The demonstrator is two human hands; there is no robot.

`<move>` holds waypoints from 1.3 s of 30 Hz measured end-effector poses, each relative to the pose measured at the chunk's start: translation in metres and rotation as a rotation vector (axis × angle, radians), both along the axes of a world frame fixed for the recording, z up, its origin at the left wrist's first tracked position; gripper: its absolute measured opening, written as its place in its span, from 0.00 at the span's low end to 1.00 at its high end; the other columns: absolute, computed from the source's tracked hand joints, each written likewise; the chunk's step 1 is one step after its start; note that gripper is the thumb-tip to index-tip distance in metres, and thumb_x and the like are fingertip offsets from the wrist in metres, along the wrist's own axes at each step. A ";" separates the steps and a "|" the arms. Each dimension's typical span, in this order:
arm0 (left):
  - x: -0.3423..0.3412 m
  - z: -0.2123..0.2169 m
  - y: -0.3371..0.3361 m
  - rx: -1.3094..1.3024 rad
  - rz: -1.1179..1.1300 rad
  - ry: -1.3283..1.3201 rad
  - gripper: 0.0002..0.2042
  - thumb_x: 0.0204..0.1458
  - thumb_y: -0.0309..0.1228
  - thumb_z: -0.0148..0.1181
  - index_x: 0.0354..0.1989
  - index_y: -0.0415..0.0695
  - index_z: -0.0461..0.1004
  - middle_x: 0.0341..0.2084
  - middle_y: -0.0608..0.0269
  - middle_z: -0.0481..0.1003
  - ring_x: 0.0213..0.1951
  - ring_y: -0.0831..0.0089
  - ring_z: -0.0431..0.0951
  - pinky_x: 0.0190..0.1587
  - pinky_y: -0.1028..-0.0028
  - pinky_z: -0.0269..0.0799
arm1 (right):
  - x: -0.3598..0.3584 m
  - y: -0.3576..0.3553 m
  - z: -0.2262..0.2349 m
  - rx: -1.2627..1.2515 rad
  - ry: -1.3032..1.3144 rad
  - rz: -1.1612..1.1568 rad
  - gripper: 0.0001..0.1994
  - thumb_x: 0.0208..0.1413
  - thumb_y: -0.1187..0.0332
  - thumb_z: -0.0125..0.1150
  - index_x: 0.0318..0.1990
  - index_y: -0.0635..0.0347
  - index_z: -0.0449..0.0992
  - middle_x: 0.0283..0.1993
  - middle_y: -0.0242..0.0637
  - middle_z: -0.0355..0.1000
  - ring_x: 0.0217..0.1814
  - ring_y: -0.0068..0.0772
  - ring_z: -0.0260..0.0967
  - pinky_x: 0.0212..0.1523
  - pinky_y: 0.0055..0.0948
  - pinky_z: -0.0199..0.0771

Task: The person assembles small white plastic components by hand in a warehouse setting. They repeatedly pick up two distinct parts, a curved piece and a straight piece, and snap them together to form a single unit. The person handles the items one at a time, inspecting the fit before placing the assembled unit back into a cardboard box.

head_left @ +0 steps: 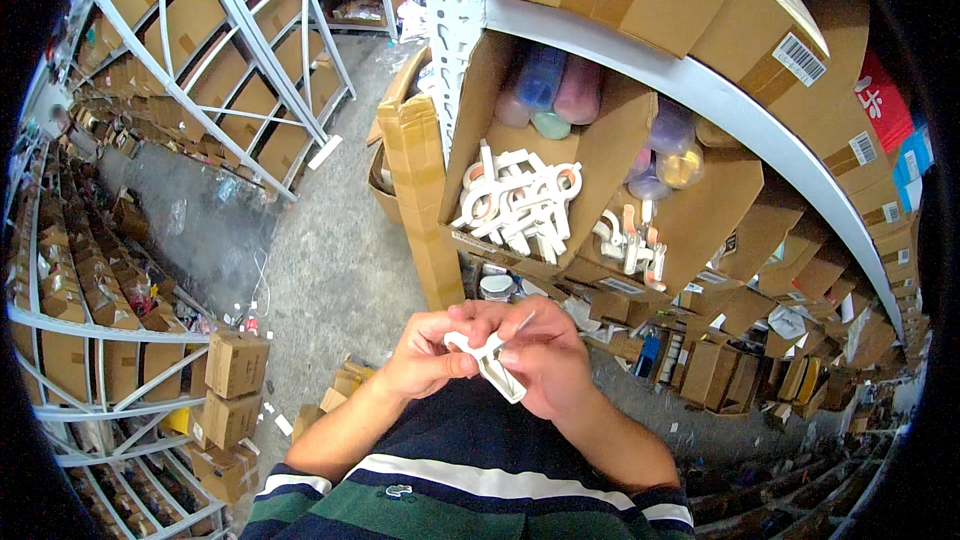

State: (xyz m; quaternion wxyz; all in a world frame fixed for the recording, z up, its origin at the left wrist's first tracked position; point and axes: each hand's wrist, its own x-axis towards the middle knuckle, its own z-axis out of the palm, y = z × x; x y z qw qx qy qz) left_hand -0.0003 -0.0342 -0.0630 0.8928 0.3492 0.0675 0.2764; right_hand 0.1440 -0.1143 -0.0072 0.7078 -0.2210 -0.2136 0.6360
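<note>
Close to my chest, a white plastic clip-like piece point(497, 374) with a hollow end is held between both hands. My left hand point(432, 348) pinches its upper left part between thumb and fingers. On the other side my right hand point(545, 355) grips it, with a thin pale strip sticking up by the fingers. Just beyond my hands, an open cardboard box point(610, 130) on the shelf holds a heap of similar white plastic pieces point(517, 198), some with orange-toned rings. Behind that heap lie rolled bundles point(545, 85) in blue, pink and green.
A neighbouring box holds more white pieces point(635, 245) and purple and yellow bundles point(668, 155). The shelf's white metal post point(455, 0) and a tall taped carton point(415, 180) stand ahead. Racks of cartons point(200, 30) line the left, beyond a grey concrete floor point(330, 230).
</note>
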 end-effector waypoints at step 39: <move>0.015 -0.012 0.004 -0.146 -0.027 0.024 0.15 0.51 0.23 0.63 0.48 0.41 0.74 0.37 0.61 0.76 0.34 0.75 0.76 0.33 0.78 0.74 | -0.012 0.007 -0.015 -0.050 -0.099 -0.341 0.10 0.49 0.81 0.44 0.40 0.63 0.66 0.41 0.49 0.68 0.51 0.48 0.68 0.52 0.44 0.71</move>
